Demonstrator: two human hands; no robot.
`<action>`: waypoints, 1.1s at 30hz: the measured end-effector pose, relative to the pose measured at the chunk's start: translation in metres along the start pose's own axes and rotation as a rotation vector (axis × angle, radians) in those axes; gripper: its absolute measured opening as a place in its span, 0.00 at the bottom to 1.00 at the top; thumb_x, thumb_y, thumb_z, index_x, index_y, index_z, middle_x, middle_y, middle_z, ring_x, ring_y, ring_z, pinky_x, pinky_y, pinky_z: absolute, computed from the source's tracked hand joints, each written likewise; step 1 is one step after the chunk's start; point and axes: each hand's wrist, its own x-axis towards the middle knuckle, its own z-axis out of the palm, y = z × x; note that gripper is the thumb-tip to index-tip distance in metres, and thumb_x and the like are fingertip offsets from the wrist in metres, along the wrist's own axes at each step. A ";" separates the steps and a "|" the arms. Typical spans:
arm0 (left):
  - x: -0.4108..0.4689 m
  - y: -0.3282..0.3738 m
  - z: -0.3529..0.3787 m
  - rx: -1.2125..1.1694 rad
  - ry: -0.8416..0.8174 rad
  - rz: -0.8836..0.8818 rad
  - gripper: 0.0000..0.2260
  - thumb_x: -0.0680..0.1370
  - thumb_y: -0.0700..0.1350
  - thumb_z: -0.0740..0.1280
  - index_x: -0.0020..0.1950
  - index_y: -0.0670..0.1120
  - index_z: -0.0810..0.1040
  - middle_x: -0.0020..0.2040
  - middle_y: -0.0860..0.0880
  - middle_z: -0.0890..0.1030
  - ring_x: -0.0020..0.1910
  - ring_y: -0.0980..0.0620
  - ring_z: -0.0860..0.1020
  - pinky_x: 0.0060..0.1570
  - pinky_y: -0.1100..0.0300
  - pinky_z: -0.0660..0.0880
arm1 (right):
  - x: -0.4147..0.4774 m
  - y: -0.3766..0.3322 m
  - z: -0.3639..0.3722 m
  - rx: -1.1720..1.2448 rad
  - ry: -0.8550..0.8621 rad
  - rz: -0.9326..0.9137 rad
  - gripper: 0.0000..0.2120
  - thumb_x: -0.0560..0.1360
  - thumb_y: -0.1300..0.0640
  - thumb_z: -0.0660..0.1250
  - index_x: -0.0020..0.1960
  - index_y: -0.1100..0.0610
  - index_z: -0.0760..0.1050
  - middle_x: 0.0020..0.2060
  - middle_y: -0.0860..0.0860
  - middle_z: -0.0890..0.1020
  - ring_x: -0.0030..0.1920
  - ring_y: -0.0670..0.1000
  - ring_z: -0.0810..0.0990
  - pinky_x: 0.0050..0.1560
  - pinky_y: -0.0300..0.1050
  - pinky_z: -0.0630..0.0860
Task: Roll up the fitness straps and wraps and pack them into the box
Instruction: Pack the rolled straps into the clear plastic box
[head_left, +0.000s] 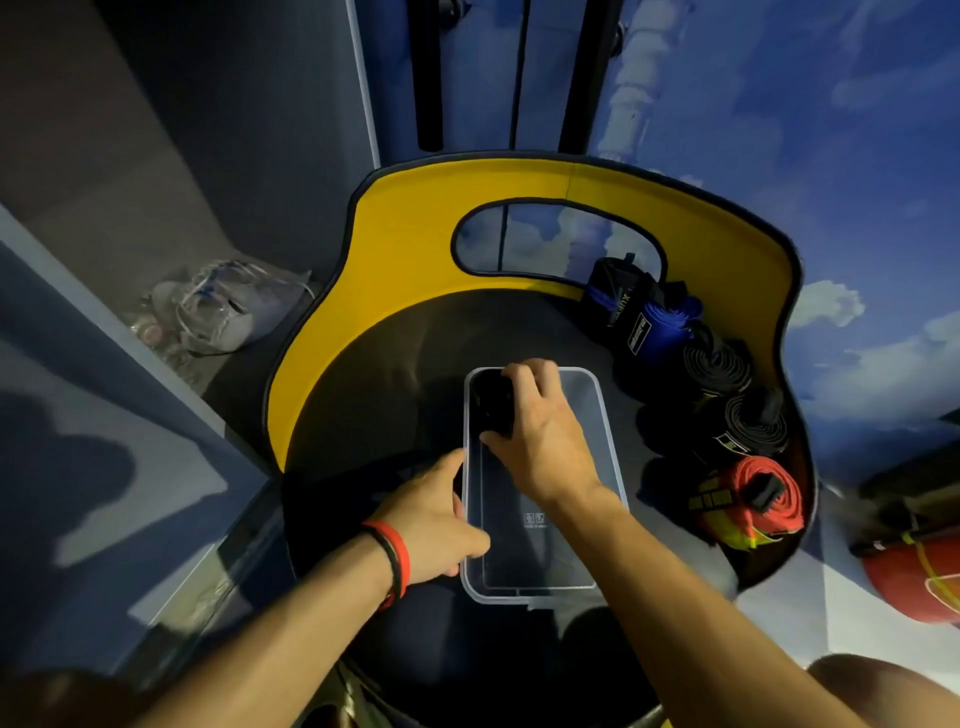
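While left hand (431, 519) touches box (607, 415), right hand (543, 439) grips roll (491, 402).

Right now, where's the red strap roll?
Head view: the red roll sits at the right edge of the tray, outside the clear box, nearest the person in the row, next to a black roll.

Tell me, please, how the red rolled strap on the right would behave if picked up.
The red strap lies coiled on its flat side, so it probably won't roll. It looks like soft webbing: likely light, and the coil may loosen unless gripped across its layers.
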 end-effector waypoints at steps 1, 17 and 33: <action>0.002 -0.001 -0.002 0.027 0.005 0.005 0.46 0.71 0.36 0.72 0.81 0.59 0.53 0.46 0.48 0.76 0.38 0.49 0.80 0.38 0.55 0.81 | 0.001 0.000 0.003 0.011 0.022 0.010 0.29 0.70 0.57 0.79 0.65 0.54 0.68 0.62 0.50 0.66 0.51 0.54 0.75 0.49 0.49 0.78; 0.061 0.056 -0.035 -0.182 0.163 0.074 0.31 0.76 0.62 0.69 0.76 0.57 0.65 0.67 0.54 0.71 0.65 0.49 0.73 0.59 0.45 0.79 | -0.011 0.007 0.016 0.056 -0.069 0.403 0.17 0.77 0.47 0.72 0.60 0.53 0.73 0.51 0.54 0.85 0.50 0.60 0.83 0.46 0.50 0.77; 0.091 0.054 -0.025 -0.023 0.348 0.096 0.21 0.72 0.54 0.77 0.58 0.51 0.71 0.53 0.51 0.76 0.50 0.47 0.78 0.48 0.45 0.83 | -0.027 -0.003 -0.039 -0.298 -0.095 0.158 0.15 0.78 0.53 0.66 0.63 0.55 0.75 0.56 0.55 0.81 0.56 0.60 0.80 0.50 0.53 0.79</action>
